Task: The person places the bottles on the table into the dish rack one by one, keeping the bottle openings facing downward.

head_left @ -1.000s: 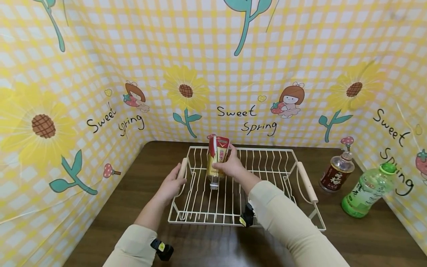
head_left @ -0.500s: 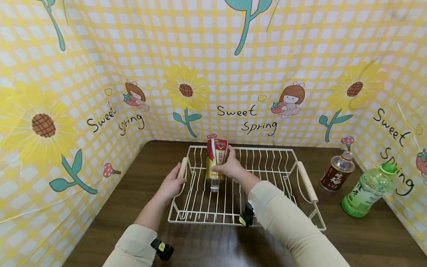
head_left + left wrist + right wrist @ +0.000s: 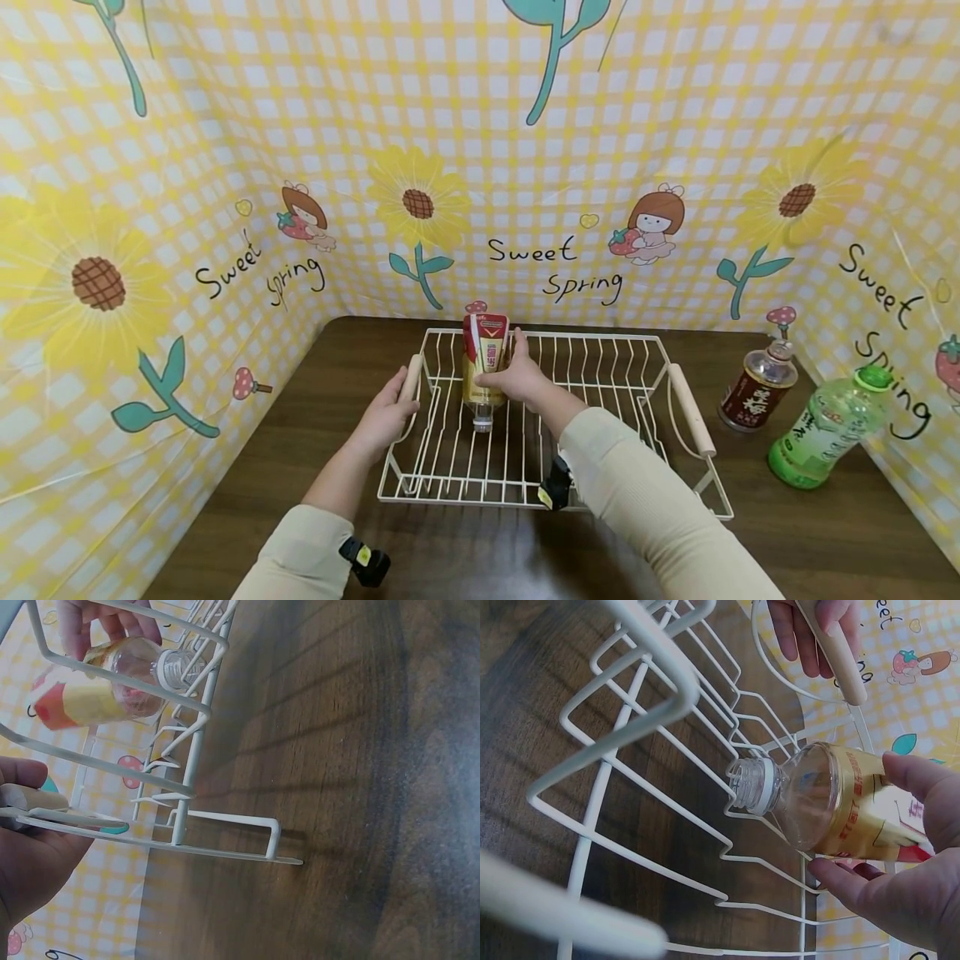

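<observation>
A clear plastic bottle (image 3: 487, 354) with a red and gold label stands tilted neck-down in the white wire dish rack (image 3: 555, 482). Its bare threaded neck (image 3: 751, 784) lies among the rack's wires in the right wrist view. My right hand (image 3: 520, 377) holds the bottle from the right, thumb on the label and fingers on the other side. On the left end of the rack, my left hand (image 3: 384, 418) grips the pale wooden handle (image 3: 410, 379), its thumb over the bar. In the left wrist view, rack wires cross in front of the bottle (image 3: 139, 682).
Right of the rack stand a bottle with a dark red label (image 3: 757, 387) and a green bottle (image 3: 828, 433). The rack's other wooden handle (image 3: 691, 408) faces them. A yellow checked cloth (image 3: 480, 167) hangs behind the brown table (image 3: 300, 467).
The bottle has shifted slightly left and toward the viewer, its neck sinking lower in the rack, while my right hand has barely moved. My left hand stays on the handle.
</observation>
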A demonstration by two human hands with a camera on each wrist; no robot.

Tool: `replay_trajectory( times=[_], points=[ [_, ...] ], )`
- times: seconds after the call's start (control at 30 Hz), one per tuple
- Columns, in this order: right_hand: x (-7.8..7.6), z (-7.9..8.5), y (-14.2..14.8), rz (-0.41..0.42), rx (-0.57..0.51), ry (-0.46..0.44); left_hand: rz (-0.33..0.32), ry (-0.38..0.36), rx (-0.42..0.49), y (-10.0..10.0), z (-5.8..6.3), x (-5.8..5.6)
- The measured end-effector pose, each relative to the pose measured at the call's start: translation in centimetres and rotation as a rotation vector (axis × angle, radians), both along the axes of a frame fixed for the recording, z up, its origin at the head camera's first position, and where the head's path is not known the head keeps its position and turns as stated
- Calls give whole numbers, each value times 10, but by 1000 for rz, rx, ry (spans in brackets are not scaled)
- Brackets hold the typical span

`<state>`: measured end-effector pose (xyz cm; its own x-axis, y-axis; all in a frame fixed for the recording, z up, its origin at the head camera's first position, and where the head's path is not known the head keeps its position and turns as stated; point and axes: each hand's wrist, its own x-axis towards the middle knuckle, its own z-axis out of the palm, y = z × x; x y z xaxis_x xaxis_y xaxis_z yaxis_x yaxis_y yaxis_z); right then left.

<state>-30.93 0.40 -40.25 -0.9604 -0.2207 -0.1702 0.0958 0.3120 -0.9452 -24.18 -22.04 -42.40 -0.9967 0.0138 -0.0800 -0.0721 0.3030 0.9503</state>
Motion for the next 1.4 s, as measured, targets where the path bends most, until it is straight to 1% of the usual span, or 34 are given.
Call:
replay_trajectory(
  times=[0.17, 0.33, 0.63, 0.83, 0.93, 1.07, 1.27, 1.4],
  points=[
    [2, 5, 4, -11, 28, 12, -1, -7, -11, 0, 0, 1],
    [5, 14, 10, -19, 32, 15, -2, 2, -4, 0, 1, 0],
    [7, 31, 35, -14, 53, 18, -7, -5, -14, -2, 0, 0],
    [14, 45, 64, 18, 63, 49, -16, -10, -20, -3, -1, 0],
    [16, 51, 82, 30, 48, 57, -25, -11, -14, -2, 0, 0],
    [20, 57, 106, 25, 17, 75, -25, -16, 0, -2, 1, 1],
    [25, 57, 139, 9, 6, 109, -27, -20, 13, -3, -1, -1],
    [31, 57, 158, -2, 25, 148, -36, -15, 14, -2, -1, -2]
  ],
)
